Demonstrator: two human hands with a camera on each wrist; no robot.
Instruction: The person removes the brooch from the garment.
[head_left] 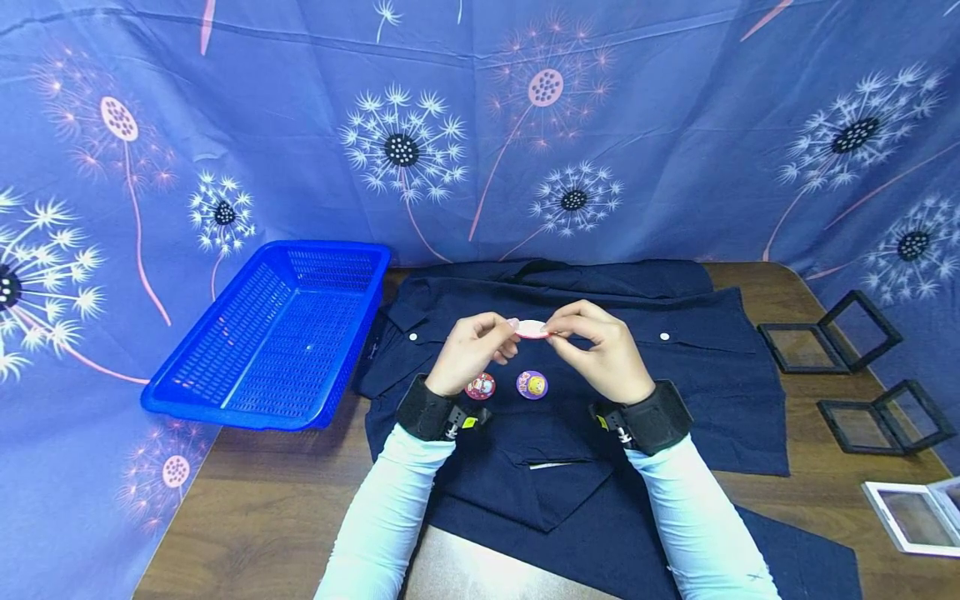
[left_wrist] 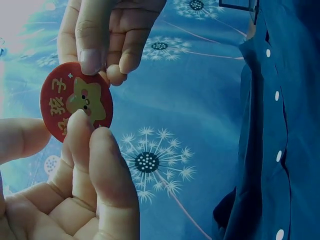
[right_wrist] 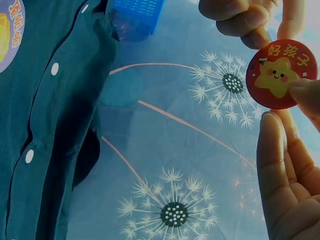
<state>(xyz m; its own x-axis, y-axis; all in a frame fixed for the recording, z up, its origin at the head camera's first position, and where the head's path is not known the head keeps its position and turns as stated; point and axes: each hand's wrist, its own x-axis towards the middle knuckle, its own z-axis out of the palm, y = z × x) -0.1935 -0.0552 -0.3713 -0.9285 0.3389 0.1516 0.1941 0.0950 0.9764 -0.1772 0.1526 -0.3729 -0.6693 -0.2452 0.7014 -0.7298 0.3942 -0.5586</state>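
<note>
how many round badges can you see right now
3: a red star badge held between left hand and right hand; a red one and purple one on the dark shirt.

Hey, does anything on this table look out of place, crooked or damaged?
Nothing stands out. Both hands hold a red star badge above the dark shirt, two more badges lie on it, and the blue basket sits upright.

Beyond my hands hung a blue dandelion-print cloth (head_left: 675, 150) as backdrop. Under them stood a brown wooden table (head_left: 255, 508), the cloth draping its left side.
</note>
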